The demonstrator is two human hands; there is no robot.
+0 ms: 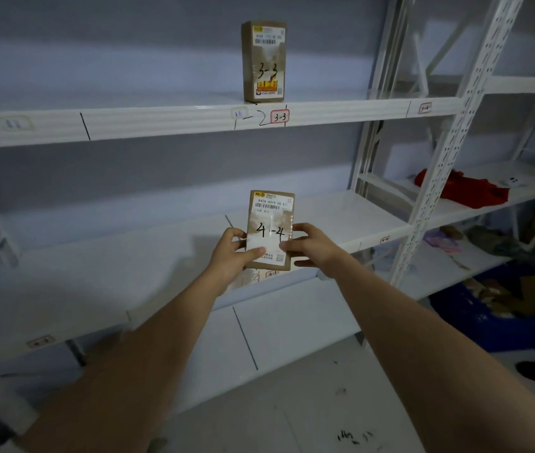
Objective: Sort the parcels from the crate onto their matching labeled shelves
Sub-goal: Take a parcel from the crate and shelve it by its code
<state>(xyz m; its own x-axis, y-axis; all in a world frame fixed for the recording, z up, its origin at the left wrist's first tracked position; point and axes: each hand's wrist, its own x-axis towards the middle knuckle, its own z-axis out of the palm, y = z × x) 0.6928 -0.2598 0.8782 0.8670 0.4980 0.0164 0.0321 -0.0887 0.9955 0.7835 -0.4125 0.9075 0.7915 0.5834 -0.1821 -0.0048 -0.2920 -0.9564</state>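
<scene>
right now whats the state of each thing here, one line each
parcel marked 4-4: upright, held in both hands in front of the lower shelf
left hand: grip closed on the parcel's left edge
right hand: grip closed on the parcel's right edge
parcel marked 3-3: standing upright on the upper shelf, above the 3-3 tag
red cloth: crumpled on the right-hand shelf
blue crate: on the floor, parcels inside

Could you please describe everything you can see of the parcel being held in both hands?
The held parcel is a small brown cardboard box, upright, its face toward the camera. A white shipping label with barcode covers most of it, with "4-4" handwritten in black. The left hand and right hand grip its lower sides, thumbs on the front, in front of the lower shelf.
</scene>
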